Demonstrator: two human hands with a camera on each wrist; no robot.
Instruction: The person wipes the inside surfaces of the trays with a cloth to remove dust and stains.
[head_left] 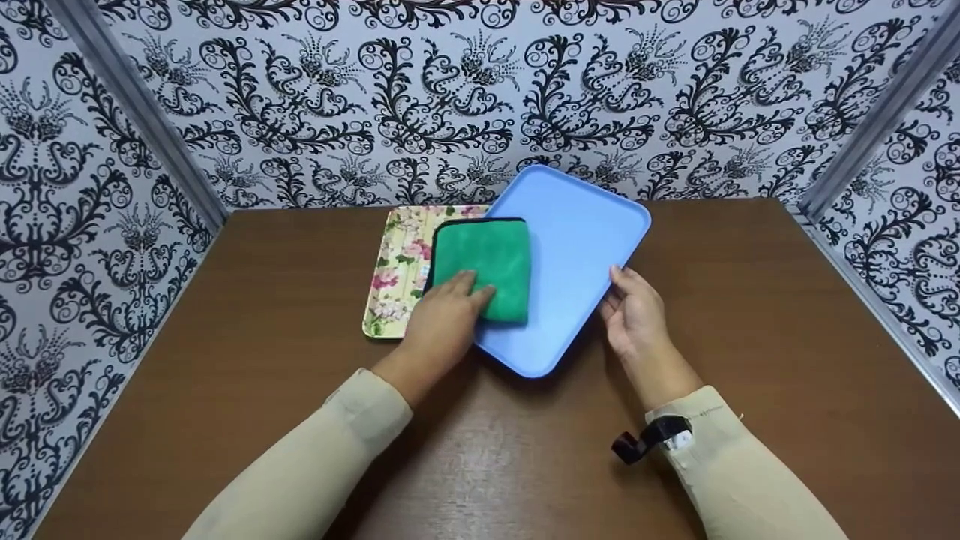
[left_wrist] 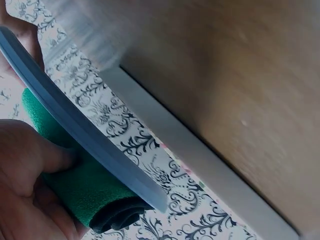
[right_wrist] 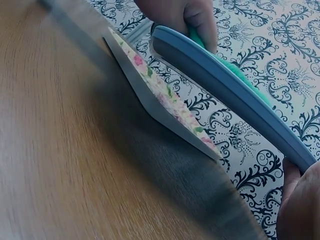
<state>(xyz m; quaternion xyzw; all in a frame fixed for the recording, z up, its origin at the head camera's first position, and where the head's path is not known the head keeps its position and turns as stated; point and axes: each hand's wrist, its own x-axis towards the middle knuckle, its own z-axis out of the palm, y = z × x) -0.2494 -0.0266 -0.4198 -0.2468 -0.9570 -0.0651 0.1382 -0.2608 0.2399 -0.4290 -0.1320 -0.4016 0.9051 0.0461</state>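
My left hand [head_left: 442, 319] grips a folded green cloth [head_left: 484, 259] with dark edging, held against the face of a blue tray [head_left: 577, 225]. In the left wrist view the thumb digs into the cloth [left_wrist: 95, 190], whose layered end shows below. My right hand [head_left: 637, 311] holds the tray's right edge, its thumb on the rim and the other fingers largely hidden behind it. The tray [right_wrist: 225, 95] is raised and tilted over the table. A floral tray [head_left: 390, 300], cream with pink flowers, lies at the left, partly covered by the cloth and the left hand.
A brown wooden table [head_left: 720, 300] spreads beneath both arms. Walls [head_left: 315, 97] with black scroll patterns on white close in the back and sides, with grey metal strips at the corners. A black strap [head_left: 649, 439] hangs from the right sleeve.
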